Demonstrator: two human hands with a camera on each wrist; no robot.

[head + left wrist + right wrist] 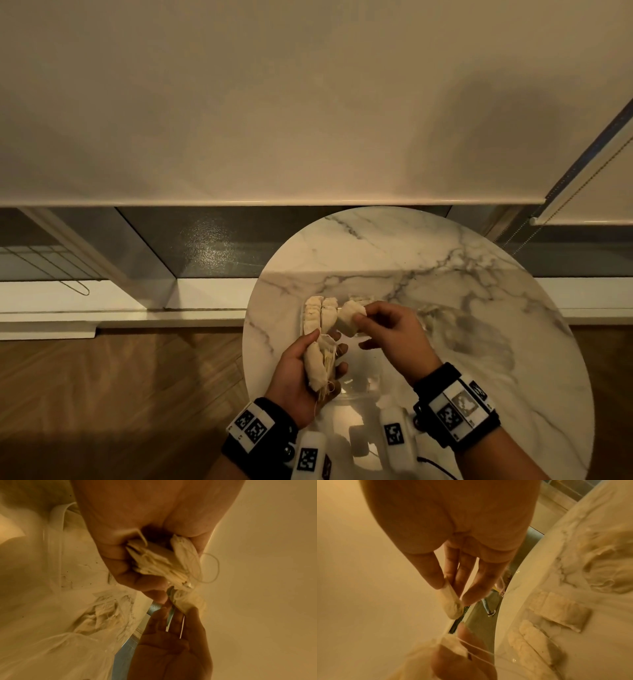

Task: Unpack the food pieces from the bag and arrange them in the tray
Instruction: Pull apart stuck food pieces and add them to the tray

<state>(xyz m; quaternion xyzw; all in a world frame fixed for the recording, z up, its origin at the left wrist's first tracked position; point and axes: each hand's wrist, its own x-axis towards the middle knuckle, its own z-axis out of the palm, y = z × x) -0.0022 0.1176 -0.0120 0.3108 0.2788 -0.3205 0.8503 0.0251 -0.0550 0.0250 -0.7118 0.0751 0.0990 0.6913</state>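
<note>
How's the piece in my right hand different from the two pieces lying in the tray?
The piece in the right hand is pinched above the table; the two tray pieces lie flat, side by side. The held piece stands alone and tilted; the tray pieces are lined up. All are pale cream.

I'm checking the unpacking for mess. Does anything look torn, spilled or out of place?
The cloth bag in the left hand has frayed edges with loose threads hanging. Otherwise nothing stands out: two food pieces lie side by side in the tray.
</note>
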